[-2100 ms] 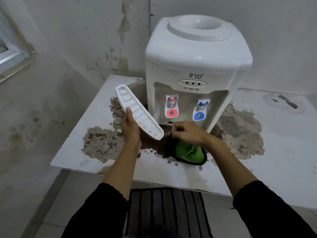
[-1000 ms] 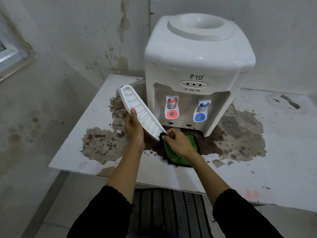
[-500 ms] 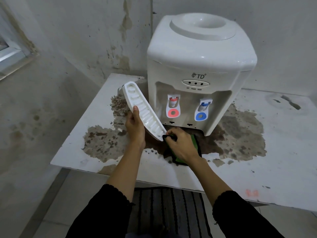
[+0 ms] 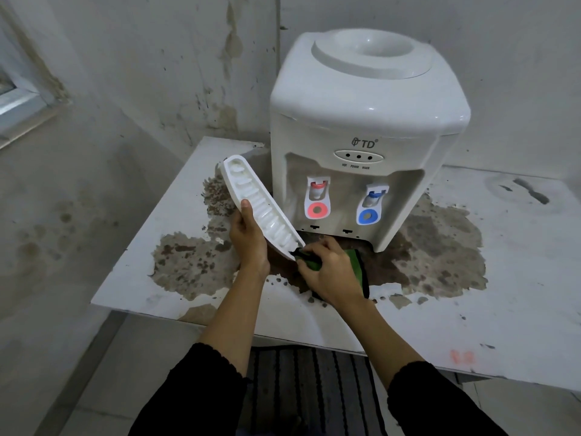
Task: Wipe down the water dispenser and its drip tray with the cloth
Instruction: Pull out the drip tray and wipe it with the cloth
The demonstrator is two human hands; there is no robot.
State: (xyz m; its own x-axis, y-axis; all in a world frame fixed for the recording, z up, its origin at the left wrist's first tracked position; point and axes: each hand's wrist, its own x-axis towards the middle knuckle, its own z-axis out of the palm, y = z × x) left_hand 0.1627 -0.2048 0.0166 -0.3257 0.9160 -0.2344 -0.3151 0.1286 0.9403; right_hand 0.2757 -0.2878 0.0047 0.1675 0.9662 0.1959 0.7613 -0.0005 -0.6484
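Well, dispenser [image 4: 367,127]: upright on the stained table [image 4: 503,278], in the corner.
Drip tray [image 4: 261,209]: tilted, lifted beside the dispenser.
Left hand [image 4: 248,243]: fingers wrapped round the tray.
Right hand [image 4: 330,269]: pinching the green cloth [image 4: 356,269] against the tray's lower end.

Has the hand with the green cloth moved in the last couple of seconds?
Yes. The right hand carried the cloth leftward, from below the dispenser's blue tap to the drip tray tip.
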